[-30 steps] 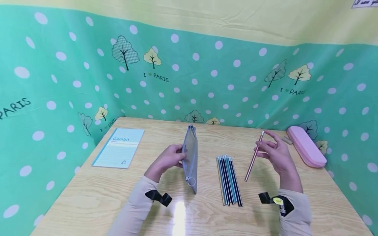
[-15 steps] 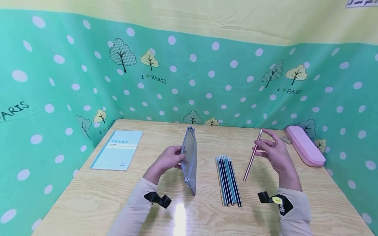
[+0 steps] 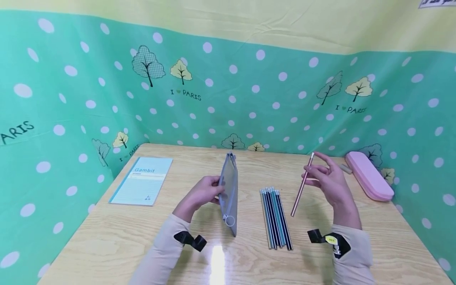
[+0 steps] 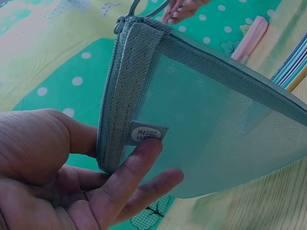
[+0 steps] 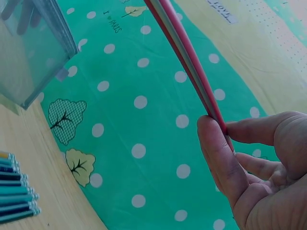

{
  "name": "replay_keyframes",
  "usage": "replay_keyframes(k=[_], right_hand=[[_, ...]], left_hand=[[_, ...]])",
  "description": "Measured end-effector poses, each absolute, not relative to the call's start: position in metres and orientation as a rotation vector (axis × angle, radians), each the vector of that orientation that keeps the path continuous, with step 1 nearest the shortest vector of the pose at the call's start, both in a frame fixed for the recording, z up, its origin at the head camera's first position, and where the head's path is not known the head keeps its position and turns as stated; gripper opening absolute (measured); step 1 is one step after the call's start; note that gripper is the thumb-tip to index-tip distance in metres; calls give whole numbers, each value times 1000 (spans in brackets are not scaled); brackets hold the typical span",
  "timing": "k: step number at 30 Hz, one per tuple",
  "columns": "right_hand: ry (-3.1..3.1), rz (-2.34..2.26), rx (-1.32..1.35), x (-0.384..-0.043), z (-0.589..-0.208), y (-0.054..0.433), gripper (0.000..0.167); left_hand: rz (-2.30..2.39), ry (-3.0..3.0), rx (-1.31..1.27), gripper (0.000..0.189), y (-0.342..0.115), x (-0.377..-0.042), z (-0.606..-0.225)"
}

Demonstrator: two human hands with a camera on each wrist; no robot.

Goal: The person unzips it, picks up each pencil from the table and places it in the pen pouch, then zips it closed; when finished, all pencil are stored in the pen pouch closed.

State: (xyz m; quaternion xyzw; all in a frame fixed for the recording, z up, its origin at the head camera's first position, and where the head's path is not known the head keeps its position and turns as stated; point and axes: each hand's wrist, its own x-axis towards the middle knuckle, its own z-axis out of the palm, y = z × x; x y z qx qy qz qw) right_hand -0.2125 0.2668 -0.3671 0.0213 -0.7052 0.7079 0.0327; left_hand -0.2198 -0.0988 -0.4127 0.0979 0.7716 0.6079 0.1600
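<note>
My left hand (image 3: 202, 194) pinches a grey mesh zip pouch (image 3: 229, 194) by its side, thumb on one face and fingers on the other. The pouch stands on edge, its zipper with a ring pull running along the top; the left wrist view shows a small label (image 4: 144, 134) under a fingertip. Between thumb and fingers, my right hand (image 3: 332, 180) holds a red striped pencil (image 3: 301, 194) near its eraser end, tilted, its lower end toward the table. A row of several dark and teal pencils (image 3: 276, 217) lies between the hands.
A light blue notebook (image 3: 142, 182) lies at the left of the wooden table (image 3: 124, 237). At the far right rests a pink pencil case (image 3: 369, 176), with a small grey block (image 3: 345, 169) beside it. Patterned green cloth (image 3: 249, 91) hangs behind and at the sides.
My right hand has shifted slightly left with the red pencil, toward the pencil row and pouch. The left hand and pouch have stayed nearly still.
</note>
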Motion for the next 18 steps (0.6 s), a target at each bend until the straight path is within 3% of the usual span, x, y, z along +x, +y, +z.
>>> replay_keyframes(k=[18], right_hand=[[-2127,2202,114,-210,-360,259,70]], left_hand=[[1732,2203,270,51,-97,-220,-413]])
